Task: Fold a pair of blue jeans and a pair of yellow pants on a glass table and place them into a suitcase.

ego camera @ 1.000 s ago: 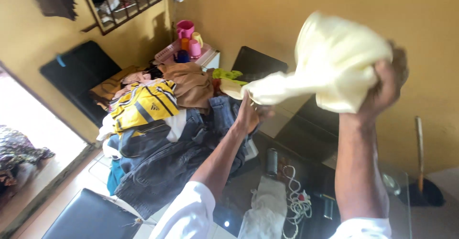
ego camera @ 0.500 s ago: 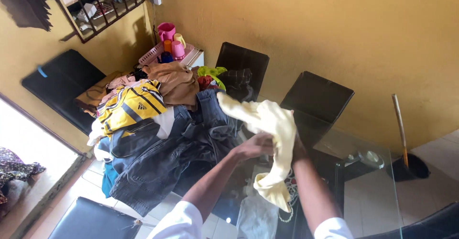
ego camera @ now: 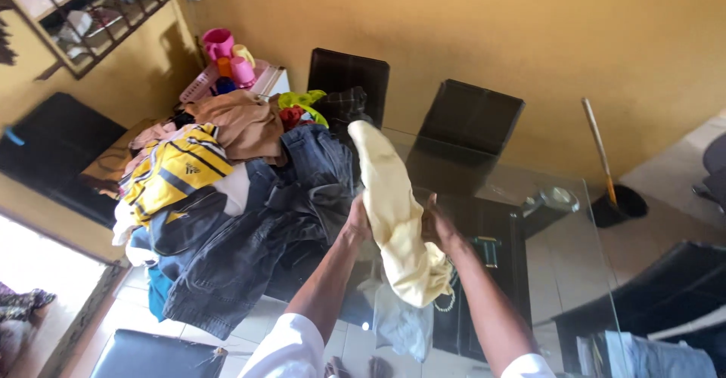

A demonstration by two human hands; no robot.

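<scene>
Fingers: both hands, left hand (ego camera: 357, 225) and right hand (ego camera: 437, 227), clamped on pale yellow cloth garment (ego camera: 393, 212).
Risk: trailing hem could snag white cord (ego camera: 448, 291) on glass counter (ego camera: 560, 234).

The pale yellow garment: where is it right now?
In the head view the pale yellow garment hangs mid-frame between the left hand and right hand, above the glass table, just right of the clothes pile.
</scene>
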